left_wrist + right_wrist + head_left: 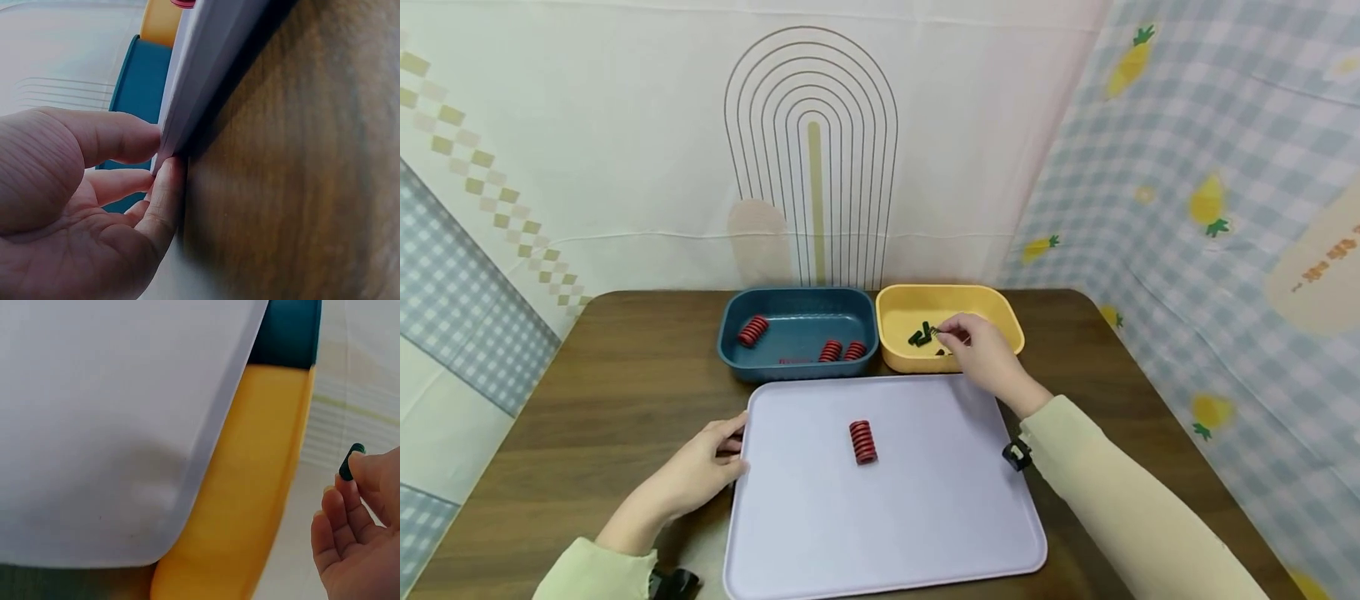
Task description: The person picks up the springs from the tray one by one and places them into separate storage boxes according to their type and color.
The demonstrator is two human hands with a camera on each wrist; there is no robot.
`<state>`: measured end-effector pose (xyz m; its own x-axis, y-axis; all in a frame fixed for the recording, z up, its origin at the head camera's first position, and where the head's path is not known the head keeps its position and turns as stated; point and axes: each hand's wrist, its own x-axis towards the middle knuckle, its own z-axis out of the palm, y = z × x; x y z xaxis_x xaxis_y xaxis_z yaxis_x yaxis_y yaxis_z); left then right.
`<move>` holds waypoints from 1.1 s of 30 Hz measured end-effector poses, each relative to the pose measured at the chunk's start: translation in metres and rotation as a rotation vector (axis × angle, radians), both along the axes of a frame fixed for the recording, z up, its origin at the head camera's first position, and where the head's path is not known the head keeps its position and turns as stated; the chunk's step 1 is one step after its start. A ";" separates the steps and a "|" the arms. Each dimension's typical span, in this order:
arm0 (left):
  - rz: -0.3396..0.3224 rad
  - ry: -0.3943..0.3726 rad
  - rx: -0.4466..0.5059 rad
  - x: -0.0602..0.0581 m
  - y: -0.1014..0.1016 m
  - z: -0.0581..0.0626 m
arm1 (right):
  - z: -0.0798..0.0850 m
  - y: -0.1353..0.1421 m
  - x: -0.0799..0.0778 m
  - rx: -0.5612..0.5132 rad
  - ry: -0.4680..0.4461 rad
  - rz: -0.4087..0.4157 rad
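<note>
Over the yellow bin [1003, 321], my right hand [992, 358] pinches a small dark green spring [350, 464] between thumb and forefinger. More green springs [922, 337] lie in the bin below those fingertips. My left hand [696, 473] grips the left edge of the pale lilac tray [940, 508]; in the left wrist view the thumb [128, 139] is on the rim and a fingertip sits at its underside. One thick red spring [862, 442] lies on the tray, slightly tilted. Several red springs [752, 331] are in the dark blue bin [797, 325].
The two bins stand side by side behind the tray, along the back of the brown wooden table [602, 400]. A white patterned cloth [647, 167] hangs behind the table. To the right hangs a checked cloth [1157, 167] with yellow fruit prints.
</note>
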<state>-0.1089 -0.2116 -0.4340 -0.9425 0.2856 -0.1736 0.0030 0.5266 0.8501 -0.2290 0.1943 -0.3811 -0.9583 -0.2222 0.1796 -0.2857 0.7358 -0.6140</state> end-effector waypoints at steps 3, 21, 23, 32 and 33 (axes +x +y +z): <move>-0.001 -0.013 0.009 0.001 0.000 0.000 | -0.002 0.007 -0.009 0.015 -0.033 -0.035; 0.034 -0.027 -0.002 0.002 0.007 0.002 | -0.026 0.021 -0.032 0.074 -0.082 -0.169; 0.042 -0.028 -0.003 0.002 0.005 0.002 | -0.025 0.018 -0.033 0.076 -0.079 -0.164; 0.029 -0.032 0.011 0.001 0.000 0.000 | -0.023 0.021 -0.027 0.025 -0.041 -0.146; 0.028 -0.032 0.017 0.001 -0.001 -0.001 | -0.023 0.023 -0.025 0.011 -0.029 -0.137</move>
<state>-0.1082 -0.2125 -0.4346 -0.9441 0.2626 -0.1993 -0.0388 0.5119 0.8582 -0.2542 0.2170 -0.4040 -0.9846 -0.0903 0.1497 -0.1641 0.7734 -0.6124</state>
